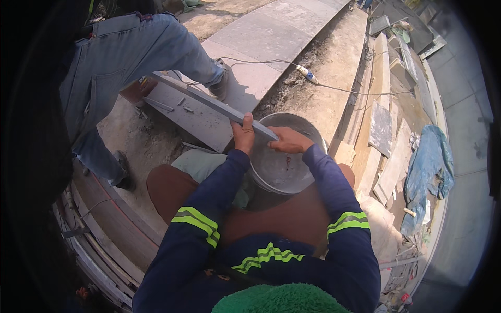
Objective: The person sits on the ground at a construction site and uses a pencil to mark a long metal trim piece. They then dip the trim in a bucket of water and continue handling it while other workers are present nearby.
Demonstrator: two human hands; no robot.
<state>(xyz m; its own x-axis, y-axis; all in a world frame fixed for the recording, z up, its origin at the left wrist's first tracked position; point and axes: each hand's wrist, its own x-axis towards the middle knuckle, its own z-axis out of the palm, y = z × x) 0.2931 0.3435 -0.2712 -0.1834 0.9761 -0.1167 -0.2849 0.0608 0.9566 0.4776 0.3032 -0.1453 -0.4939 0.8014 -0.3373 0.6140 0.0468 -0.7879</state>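
Observation:
A long, narrow grey strip (213, 103), perhaps stone or tile, runs from the upper left down to my hands. My left hand (243, 136) is closed around it near its close end, thumb up. At that end my right hand (290, 140) grips the strip, its fingers bent over the edge. Both hands are over a round grey bucket (272, 175) between my knees. The bucket's inside looks wet, with a small reddish-brown mark in it. Beyond my left hand lies a wide grey slab (209, 124) with small offcuts on it.
A person in jeans (141, 55) stands at the left, one foot on the paving slabs (250, 39). A cable with a white and blue connector (307, 74) crosses the ground ahead. Wooden planks (380, 68) and a blue plastic sheet (429, 167) lie right; a reddish bucket (136, 92) stands left.

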